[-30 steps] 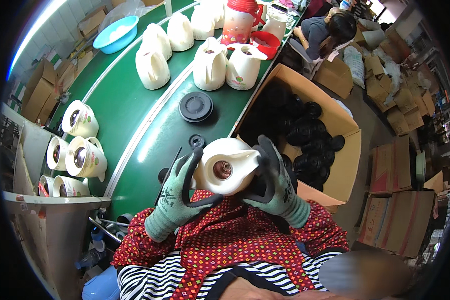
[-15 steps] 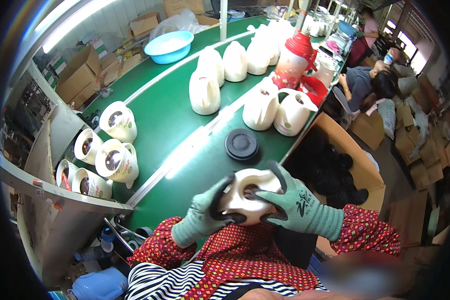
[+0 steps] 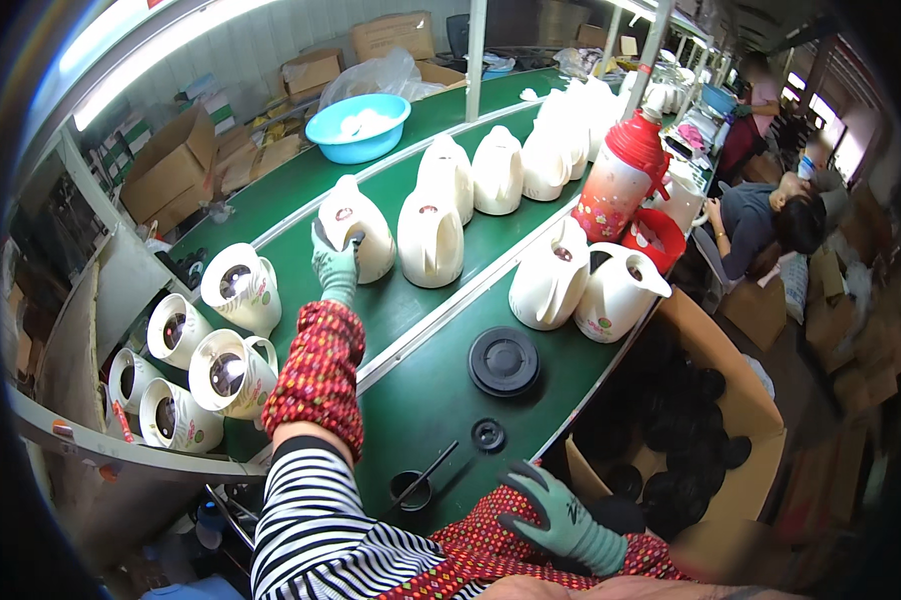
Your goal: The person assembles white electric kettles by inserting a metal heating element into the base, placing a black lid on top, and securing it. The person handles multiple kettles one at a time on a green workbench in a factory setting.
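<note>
Light-blue basin (image 3: pixel 371 150) on far strip of green desk (image 3: pixel 421 400) | clear plastic bag (image 3: pixel 383 76), brown cardboard box (image 3: pixel 391 36) behind it | red floral flask (image 3: pixel 613 182), red bowl (image 3: pixel 669 240) just beside it | open carton (image 3: pixel 176 165), left | seated co-worker (image 3: pixel 746 225) in dark top, right | standing person (image 3: pixel 761 105) in pink, farther back | lit tube (image 3: pixel 181 55), upper left

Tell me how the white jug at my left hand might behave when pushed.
The white jug probably feels stiff, as its body has a clean, rounded shape. Its smooth surface may be slippery. Being taller than wide, it might tip if pushed near the top.
</note>
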Motion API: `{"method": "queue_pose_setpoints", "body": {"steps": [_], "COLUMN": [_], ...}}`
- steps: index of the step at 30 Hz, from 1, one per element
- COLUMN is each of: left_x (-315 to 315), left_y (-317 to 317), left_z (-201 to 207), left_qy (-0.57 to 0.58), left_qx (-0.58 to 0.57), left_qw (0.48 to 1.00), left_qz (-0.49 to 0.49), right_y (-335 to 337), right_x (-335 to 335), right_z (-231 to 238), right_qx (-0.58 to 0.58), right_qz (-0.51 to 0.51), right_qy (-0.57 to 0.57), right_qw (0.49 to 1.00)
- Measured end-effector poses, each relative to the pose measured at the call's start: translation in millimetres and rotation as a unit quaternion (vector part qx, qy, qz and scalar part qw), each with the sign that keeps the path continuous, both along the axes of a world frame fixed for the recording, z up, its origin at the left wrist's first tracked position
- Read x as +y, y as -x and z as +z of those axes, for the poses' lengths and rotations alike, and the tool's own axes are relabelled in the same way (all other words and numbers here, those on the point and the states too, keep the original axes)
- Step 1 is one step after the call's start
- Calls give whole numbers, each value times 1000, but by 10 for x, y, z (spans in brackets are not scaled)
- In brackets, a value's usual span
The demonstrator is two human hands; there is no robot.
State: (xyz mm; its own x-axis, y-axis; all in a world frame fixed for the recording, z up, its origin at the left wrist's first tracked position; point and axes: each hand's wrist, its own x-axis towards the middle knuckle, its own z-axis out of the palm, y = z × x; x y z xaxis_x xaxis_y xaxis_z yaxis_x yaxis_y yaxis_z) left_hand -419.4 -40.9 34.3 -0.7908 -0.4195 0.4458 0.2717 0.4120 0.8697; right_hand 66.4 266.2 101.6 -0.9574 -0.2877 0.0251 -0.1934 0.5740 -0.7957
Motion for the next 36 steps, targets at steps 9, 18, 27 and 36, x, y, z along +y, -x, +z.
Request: {"method": "queue_pose_setpoints", "body": {"steps": [9,18,27,36], "left_x": [-420,-2029,-932,397], "left_y": [-255,-376,-1690,-3660], "left_z": [729,600,1202,2074], "left_qy": [474,649,610,616], "left_qx": [-234,-395,-34,157], "left_qw": [838,642,773,590], "left_qz": [138,101,-168,-497], "right_y": [-41,-40,634,1260], "right_x": [178,-62,-133,-19], "right_z": [-167,-71,605,533], "right_qx": [-61,-12,62,-243], "right_qz": [-20,33,-7,-73], "right_qy": [20,24,99,277], "right_qw": [998,999,993,927]}}
